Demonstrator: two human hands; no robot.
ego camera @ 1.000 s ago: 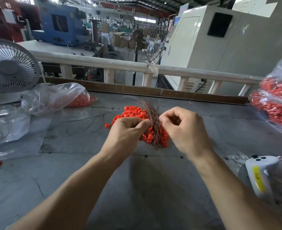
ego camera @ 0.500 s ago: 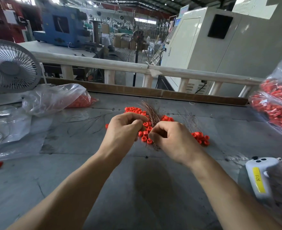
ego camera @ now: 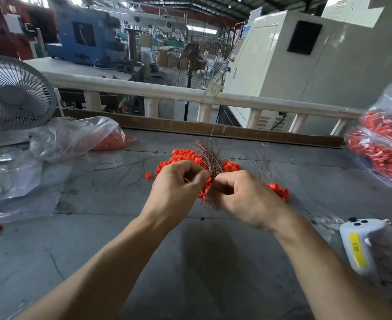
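Left hand (ego camera: 175,188): your grip pinches a small red ring (ego camera: 186,180) between thumb and forefinger, just left of centre.
Right hand (ego camera: 243,199): your grip curls round the foot of the wire bundle (ego camera: 210,158), close against the left hand's fingertips.
Wire bundle: thin coppery strands. The long axis runs from your grip up and toward the far edge, leaning slightly left.
Key relation: the red ring sits just left of the wires at their near end. Your left hand is the nearer one.
Loose rings (ego camera: 183,155): heaped on the grey surface (ego camera: 190,262) just beyond both hands.
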